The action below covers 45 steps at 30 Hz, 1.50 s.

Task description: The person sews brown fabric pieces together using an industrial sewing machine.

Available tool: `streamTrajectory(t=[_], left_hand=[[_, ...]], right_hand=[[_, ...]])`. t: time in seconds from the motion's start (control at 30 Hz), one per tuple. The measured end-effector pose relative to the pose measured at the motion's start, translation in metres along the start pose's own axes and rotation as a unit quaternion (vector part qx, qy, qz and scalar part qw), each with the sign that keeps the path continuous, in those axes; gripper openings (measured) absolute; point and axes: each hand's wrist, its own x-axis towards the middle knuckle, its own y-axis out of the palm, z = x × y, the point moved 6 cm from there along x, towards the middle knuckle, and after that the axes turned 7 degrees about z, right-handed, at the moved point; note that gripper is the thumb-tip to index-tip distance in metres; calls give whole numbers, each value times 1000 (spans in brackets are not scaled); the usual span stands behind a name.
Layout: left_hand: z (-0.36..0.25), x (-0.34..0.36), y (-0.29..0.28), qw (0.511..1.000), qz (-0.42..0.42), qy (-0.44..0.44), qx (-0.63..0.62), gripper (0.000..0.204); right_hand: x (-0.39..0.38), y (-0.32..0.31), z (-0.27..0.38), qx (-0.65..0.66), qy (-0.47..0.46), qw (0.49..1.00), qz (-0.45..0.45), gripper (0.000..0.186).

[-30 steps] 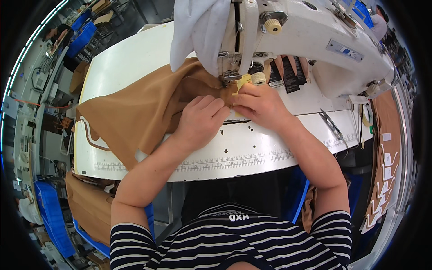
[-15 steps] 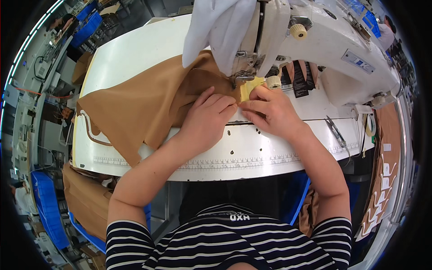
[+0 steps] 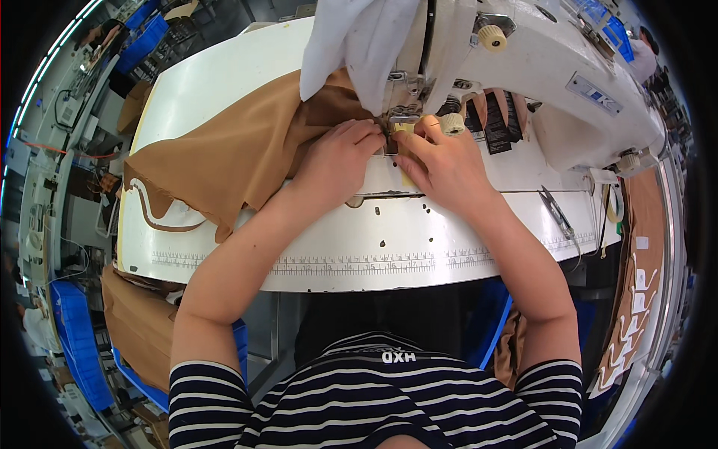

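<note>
Brown fabric (image 3: pixel 202 165) is bunched on the white sewing table, reaching under the sewing machine (image 3: pixel 561 82). My left hand (image 3: pixel 336 165) presses its closed fingers on the fabric just left of the presser foot (image 3: pixel 404 118). My right hand (image 3: pixel 441 168), fingers bent, pinches the fabric edge at the foot, beside a yellow piece (image 3: pixel 407 176) on the machine bed. White cloth (image 3: pixel 336 41) hangs from the machine head over the fabric. A pair of metal snips (image 3: pixel 557 209) lies to the right of my right hand.
Printed labels (image 3: pixel 501 120) lie behind the needle area. A ruler strip (image 3: pixel 329 263) runs along the front edge. Blue bins (image 3: pixel 71 322) with brown fabric (image 3: pixel 138 329) stand below left. Brown pieces (image 3: pixel 639 239) hang at right. Co-workers (image 3: pixel 643 56) are at the far edges.
Both hands and the fabric have moved forward toward the needle. The yellow piece now shows partly below the right fingers, and more of the machine bed is bare in front of the hands.
</note>
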Motion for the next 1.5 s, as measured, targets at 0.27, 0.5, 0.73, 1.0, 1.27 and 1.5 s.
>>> streamTrajectory(t=[0.27,0.5,0.73,1.0,1.27,1.5], left_hand=[[1,1,-3,1000,2,-2,16,29],[2,5,-5,1000,-1,16,-18,26],[3,0,-3,997,16,-29,-64,25],[1,-1,-5,997,9,-27,-75,24],[13,2,0,996,-9,-57,-61,22],[21,1,8,993,48,-104,9,43]], right_hand=[[-4,-17,-35,208,55,963,-161,19],[-7,-30,-64,355,101,898,-240,16],[-9,-27,-65,328,114,897,-275,18],[-14,-30,-58,289,90,919,-252,21],[-13,-29,-41,219,30,958,-180,19],[-10,-18,-16,169,-29,983,-63,18]])
